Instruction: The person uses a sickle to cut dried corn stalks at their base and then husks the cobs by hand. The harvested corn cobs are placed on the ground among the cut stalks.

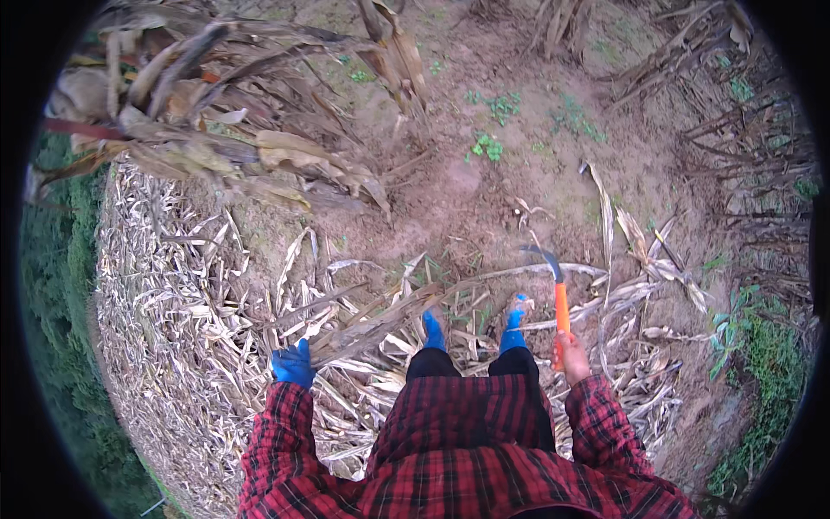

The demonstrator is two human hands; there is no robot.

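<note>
Bare, my right hand [570, 357] is closed around the orange handle of a sickle [561, 305], whose dark curved blade points away from me and bends left. On my left hand [294, 364] is a blue glove; it is at the near end of a bundle of dry corn stalks [382, 321] that slants up and right in front of my feet. The hand's fingers look curled at the stalks, but whether they grip them is hard to tell. My blue boots [512, 331] stand among dry husks and leaves.
Cut dry corn leaves [188, 311] cover the ground at left. Upright dry corn plants [311, 156] lean in at the upper left, with more at the upper right [564, 26]. Small green weeds [486, 148] grow in the bare soil ahead; green plants [765, 363] stand at right.
</note>
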